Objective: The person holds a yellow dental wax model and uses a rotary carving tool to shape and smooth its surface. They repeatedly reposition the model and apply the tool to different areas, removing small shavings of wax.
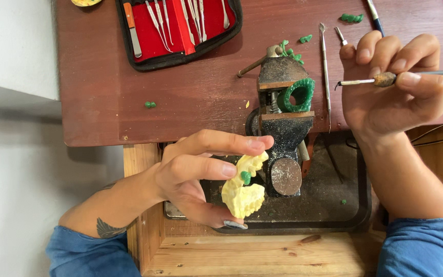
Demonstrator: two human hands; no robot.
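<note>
Left hand (pixel 193 172), 7 o'clock: fingers pinching yellow tooth model (pixel 243 189) with green wax bit (pixel 245 177). Black vise (pixel 283 123), centre, clamping green wax ring (pixel 298 95). Right hand (pixel 393 84), 2 o'clock: fingers pressed around metal-tipped tool (pixel 380 80). Red instrument case (pixel 178 25), 11 o'clock.

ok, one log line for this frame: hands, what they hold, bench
left hand: grips yellow dental cast | right hand: holds wax tool | vise: clamps green wax ring | instrument case: open

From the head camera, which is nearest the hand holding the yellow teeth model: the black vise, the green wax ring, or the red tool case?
Measured from the left hand:
1. Black vise, just right of it.
2. Green wax ring, clamped in the vise, higher up.
3. Red tool case, at the table's far edge.
</note>
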